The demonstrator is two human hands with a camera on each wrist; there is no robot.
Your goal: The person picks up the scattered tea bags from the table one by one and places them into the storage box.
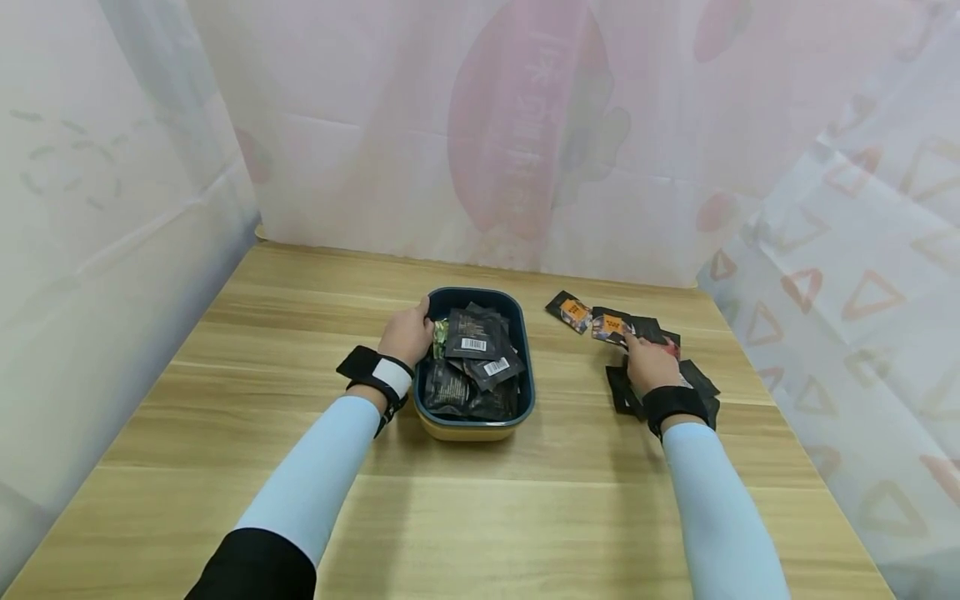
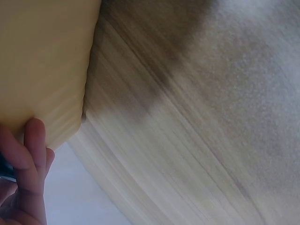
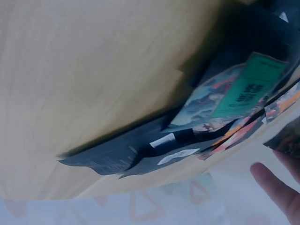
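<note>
While left hand [image 1: 407, 335] grips, tray [image 1: 525, 392] long axis runs away, packets [image 1: 472, 362] flat.

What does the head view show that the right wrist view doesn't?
Only the head view shows the left hand gripping the dark-rimmed tub full of black packets, plus both sleeves. Only the right wrist view shows a green label on one packet in the loose pile. Both show the right hand at the loose packets on the wooden table.
</note>
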